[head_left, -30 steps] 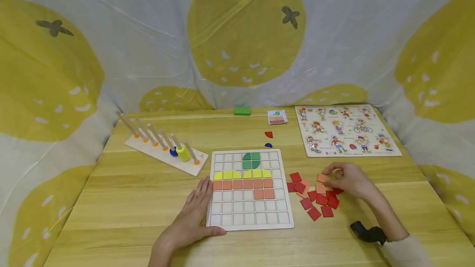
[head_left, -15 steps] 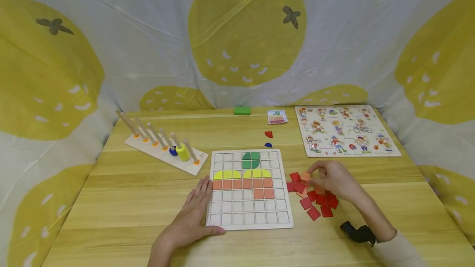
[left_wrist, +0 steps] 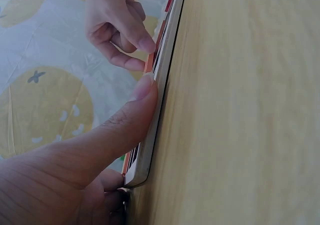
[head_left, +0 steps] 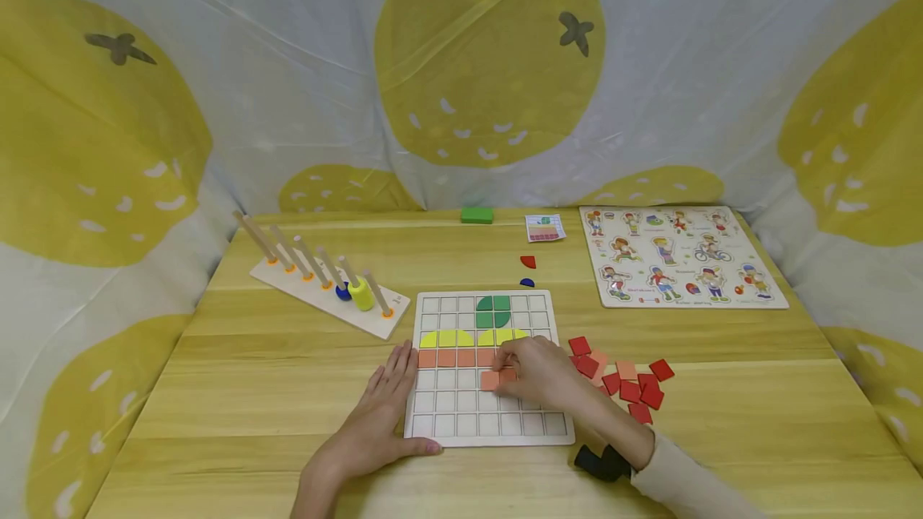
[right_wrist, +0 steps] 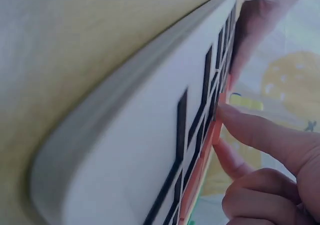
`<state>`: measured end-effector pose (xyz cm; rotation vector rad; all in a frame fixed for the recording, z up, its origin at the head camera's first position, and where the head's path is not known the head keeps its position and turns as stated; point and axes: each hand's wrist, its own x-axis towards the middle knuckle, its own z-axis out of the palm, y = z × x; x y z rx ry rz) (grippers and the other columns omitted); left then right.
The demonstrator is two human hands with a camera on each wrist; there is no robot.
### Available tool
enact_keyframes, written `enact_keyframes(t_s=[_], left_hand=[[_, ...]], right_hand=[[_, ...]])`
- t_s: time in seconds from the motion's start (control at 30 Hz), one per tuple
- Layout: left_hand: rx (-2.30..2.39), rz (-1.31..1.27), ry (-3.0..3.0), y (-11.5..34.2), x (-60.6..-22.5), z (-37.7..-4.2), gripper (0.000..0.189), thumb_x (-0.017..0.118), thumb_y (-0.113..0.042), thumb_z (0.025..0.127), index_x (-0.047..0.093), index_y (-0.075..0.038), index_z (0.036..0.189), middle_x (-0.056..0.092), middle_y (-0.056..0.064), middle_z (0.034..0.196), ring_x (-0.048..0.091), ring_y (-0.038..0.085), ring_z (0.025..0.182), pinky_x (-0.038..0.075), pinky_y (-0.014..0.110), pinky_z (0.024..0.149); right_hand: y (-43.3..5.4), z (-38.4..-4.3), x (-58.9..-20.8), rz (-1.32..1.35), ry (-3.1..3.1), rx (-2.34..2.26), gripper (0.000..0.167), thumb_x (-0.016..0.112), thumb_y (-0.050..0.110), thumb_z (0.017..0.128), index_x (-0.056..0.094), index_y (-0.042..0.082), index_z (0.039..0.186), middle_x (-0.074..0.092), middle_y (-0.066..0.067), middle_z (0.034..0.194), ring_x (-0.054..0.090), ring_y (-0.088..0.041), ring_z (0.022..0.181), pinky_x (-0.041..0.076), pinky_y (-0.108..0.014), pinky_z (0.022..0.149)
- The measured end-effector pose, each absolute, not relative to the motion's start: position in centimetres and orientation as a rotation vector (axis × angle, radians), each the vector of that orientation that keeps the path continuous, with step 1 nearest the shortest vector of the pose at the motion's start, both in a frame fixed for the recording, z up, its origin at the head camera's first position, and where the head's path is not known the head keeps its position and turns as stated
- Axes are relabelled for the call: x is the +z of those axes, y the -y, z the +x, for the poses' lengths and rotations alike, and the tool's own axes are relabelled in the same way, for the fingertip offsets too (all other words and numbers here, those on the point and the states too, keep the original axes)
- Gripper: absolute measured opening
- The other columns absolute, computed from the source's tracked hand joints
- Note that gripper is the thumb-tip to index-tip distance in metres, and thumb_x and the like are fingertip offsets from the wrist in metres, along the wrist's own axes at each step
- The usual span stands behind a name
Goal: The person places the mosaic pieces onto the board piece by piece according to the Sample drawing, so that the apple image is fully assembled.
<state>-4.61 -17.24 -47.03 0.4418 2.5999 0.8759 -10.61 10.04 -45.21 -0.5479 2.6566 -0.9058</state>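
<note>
And here's your right hand (head_left: 541,375), over the middle of the grid board (head_left: 465,424), thumb and finger pinching 1 orange tile (head_left: 489,381) in the row just below the long orange strip (head_left: 447,358)! Your left hand (head_left: 375,419) lies unclenched, fingers stretched along the board's left edge, thumb touching its near edge. Up top on the board, 4 green pieces (head_left: 501,303) cluster above the yellow pieces (head_left: 447,339), some of those behind your hand. Just right of the board, loose red tiles (head_left: 630,392) mingle with more orange; the peg stand (head_left: 368,323) sits to its left.
</note>
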Motion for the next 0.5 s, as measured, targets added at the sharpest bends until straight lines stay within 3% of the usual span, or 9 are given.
enact_keyframes(t_s=[0.17, 0.2, 0.5], left_hand=[[0.887, 0.432, -2.587, 17.28, -47.09, -4.57, 0.13, 0.084, -0.058, 0.077, 0.005, -0.003, 0.165, -0.007, 0.01, 0.176, -0.005, 0.033, 0.163, 0.0, 0.055, 0.131], [0.883, 0.424, -2.582, 17.3, -47.12, -4.57, 0.13, 0.084, -0.058, 0.078, 0.004, -0.004, 0.166, -0.008, 0.009, 0.176, -0.006, 0.032, 0.164, -0.004, 0.047, 0.132], [0.888, 0.437, -2.59, 17.29, -47.23, -4.7, 0.13, 0.083, -0.059, 0.078, 0.005, -0.004, 0.166, -0.007, 0.009, 0.176, -0.005, 0.032, 0.164, 0.002, 0.058, 0.13]], right_hand=[[-9.72, -10.5, -45.45, -0.57, -2.681, -0.896, 0.021, 0.092, 0.016, 0.076, 0.077, 0.016, 0.09, 0.075, 0.001, 0.091, 0.054, -0.012, 0.073, 0.04, -0.025, 0.061], [-9.73, -10.47, -45.43, -0.581, -2.678, -0.905, 0.021, 0.092, 0.016, 0.076, 0.078, 0.016, 0.092, 0.076, 0.001, 0.092, 0.055, -0.012, 0.075, 0.04, -0.025, 0.062], [-9.45, -10.66, -45.46, -0.616, -2.681, -0.949, 0.022, 0.093, 0.015, 0.074, 0.083, 0.015, 0.093, 0.081, 0.003, 0.093, 0.068, -0.015, 0.092, 0.049, -0.03, 0.07]])
